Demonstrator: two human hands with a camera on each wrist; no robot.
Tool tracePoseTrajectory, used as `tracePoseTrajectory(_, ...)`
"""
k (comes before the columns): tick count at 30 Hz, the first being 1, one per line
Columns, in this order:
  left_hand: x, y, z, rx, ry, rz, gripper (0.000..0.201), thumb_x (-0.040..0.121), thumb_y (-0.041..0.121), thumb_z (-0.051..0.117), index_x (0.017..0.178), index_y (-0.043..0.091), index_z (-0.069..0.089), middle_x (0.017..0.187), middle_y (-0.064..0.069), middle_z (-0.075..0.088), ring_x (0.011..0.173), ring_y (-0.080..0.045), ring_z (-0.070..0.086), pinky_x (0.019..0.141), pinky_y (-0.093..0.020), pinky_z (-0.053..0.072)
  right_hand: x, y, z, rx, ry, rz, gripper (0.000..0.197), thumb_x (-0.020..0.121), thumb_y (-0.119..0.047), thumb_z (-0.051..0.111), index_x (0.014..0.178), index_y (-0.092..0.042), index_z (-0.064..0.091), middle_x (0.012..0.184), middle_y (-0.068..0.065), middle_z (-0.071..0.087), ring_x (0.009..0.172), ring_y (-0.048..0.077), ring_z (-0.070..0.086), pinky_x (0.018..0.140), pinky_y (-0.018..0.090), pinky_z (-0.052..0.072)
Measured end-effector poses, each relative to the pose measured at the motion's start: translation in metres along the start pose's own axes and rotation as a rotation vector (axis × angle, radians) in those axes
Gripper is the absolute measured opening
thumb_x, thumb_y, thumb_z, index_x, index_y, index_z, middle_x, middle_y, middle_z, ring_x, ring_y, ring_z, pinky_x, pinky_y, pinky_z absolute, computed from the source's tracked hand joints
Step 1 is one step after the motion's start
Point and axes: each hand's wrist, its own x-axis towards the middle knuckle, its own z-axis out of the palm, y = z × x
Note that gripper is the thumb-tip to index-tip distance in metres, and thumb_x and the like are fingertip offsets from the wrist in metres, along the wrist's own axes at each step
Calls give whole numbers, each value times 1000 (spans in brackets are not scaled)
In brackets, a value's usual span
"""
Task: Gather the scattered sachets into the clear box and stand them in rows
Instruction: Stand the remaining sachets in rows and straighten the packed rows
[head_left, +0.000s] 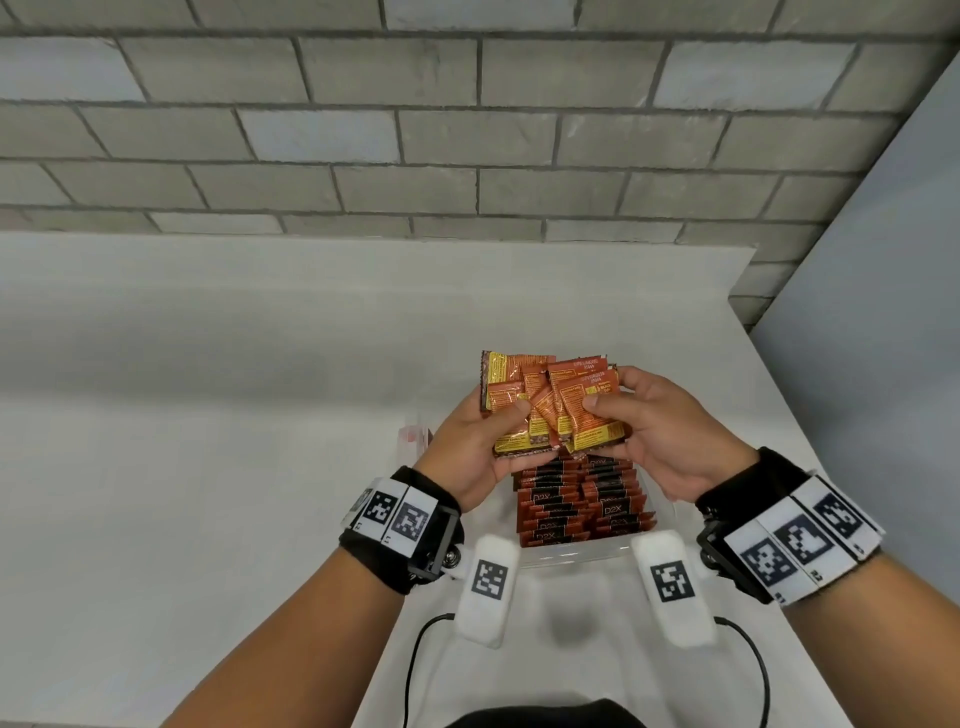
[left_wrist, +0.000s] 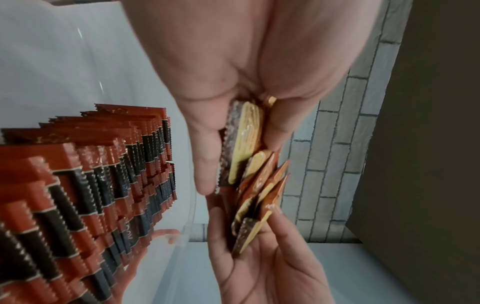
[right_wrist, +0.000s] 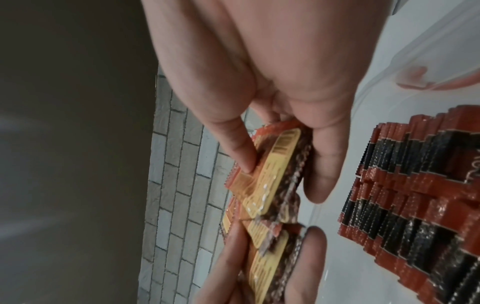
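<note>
While your left hand (head_left: 480, 447) and right hand (head_left: 662, 431) meet above the clear box (head_left: 576, 555), they share one fanned bunch of sachets (head_left: 558, 405), printed backs turned up toward you. Your left thumb lies across the bunch's near left corner with the fingers curled beneath; your right thumb presses its right half, fingers wrapped behind the far edge. Seen from the left wrist, the bunch (left_wrist: 249, 164) is pinched edge-on between thumb and fingers (left_wrist: 205, 156); from the right wrist, the same bunch (right_wrist: 272, 181) sits clamped between thumb and fingers (right_wrist: 324, 164), its edges uneven. Directly below the grip, packed sachets (head_left: 582, 504) stand on edge in two rows within the box, red-and-black faces toward you. The box rests on a white table (head_left: 208, 415), with a grey brick wall (head_left: 415, 130) beyond the grip.
</note>
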Motion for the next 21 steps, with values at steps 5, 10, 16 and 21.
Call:
tracePoseTrajectory(5,4,-1,-2,94,80,66,36,85,20,62,120,13,59,110,-8,71,101,-23,69,71,-33,60,0,-3,-1,2,21,-11,29,91,-3,56,119,-8,56,101,6,71,87,17,69,80,37,55)
tracePoseTrajectory(10,7,-2,-2,128,163,112,42,70,30,70,108,12,64,94,-3,74,88,-19,71,55,-22,57,0,-2,1,-3,-30,32,30,92,-4,54,122,-6,58,108,10,70,95,21,68,83,37,55)
tracePoseTrajectory(16,7,3,7,128,86,28,37,89,46,50,106,17,64,89,-4,73,82,-18,70,55,-25,58,2,1,7,-21,-13,15,29,91,-6,57,120,-7,56,107,12,70,94,24,68,85,43,54)
tracePoseTrajectory(21,9,8,-3,4,130,45,19,102,14,33,101,7,51,89,-19,65,66,-26,66,47,-26,50,4,-4,-5,-17,39,-17,23,92,-6,56,114,-12,59,100,7,71,84,17,69,74,34,54)
